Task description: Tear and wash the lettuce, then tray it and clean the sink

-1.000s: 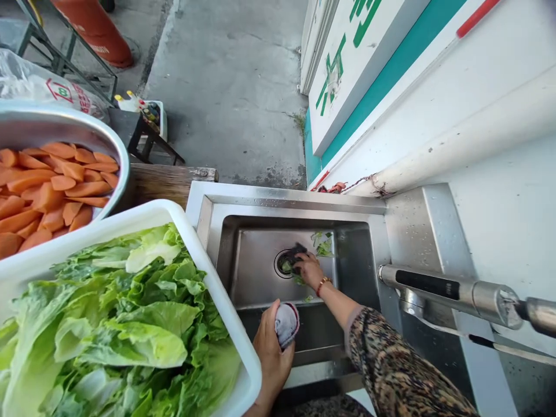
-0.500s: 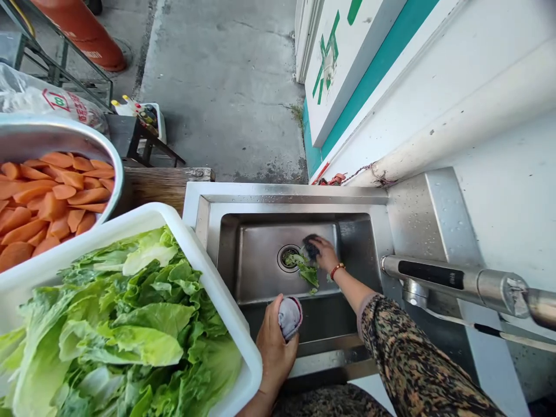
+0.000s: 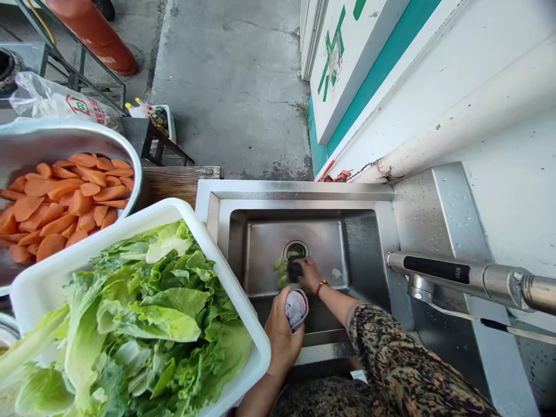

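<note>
In the steel sink (image 3: 256, 237), my right hand (image 3: 309, 274) presses a dark scrubbing pad (image 3: 296, 270) against the bottom, close to the drain (image 3: 297, 250). Green leaf scraps (image 3: 281, 272) lie beside the pad, blurred by motion. Nearer to me, my left hand (image 3: 282, 336) is wrapped round a pale grey, cloth-like bundle with a dark red edge (image 3: 296, 308), above the sink's front side. A small leaf piece (image 3: 336, 273) rests on the sink bottom to the right of my right hand.
Left of the sink stands a white tub (image 3: 193, 217) heaped with lettuce (image 3: 147, 324). Behind it, a metal bowl (image 3: 130, 147) holds sliced carrots (image 3: 65, 197). The faucet (image 3: 456, 272) juts in from the right. A red gas cylinder (image 3: 102, 37) stands at the far left.
My right hand has moved left and nearer to me with the pad, dragging leaf scraps off the drain. My left hand keeps its hold on the bundle. The view has shifted slightly.
</note>
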Demonstrator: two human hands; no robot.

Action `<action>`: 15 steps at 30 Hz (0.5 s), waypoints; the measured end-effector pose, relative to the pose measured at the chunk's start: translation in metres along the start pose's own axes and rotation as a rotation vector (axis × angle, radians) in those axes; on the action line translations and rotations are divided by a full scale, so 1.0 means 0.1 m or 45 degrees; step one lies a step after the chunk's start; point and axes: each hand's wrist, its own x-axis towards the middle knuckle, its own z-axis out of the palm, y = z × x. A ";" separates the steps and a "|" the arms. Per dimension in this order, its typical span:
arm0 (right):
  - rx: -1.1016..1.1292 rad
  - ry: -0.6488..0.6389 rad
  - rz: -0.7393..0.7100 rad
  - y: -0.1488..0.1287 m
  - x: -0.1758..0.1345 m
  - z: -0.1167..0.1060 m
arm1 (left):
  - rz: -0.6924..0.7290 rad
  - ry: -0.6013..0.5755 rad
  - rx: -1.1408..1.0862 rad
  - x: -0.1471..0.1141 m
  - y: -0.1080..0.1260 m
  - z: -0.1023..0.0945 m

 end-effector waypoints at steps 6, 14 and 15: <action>-0.056 -0.082 -0.076 -0.11 0.17 -0.34 | 0.026 -0.016 0.029 0.00 0.05 -0.03; -0.250 -0.279 0.304 0.69 -0.38 -0.50 | 0.046 -0.045 0.042 0.00 0.04 -0.06; -0.225 -0.310 0.259 0.60 -0.38 -0.37 | 0.047 -0.038 0.042 0.01 0.04 -0.05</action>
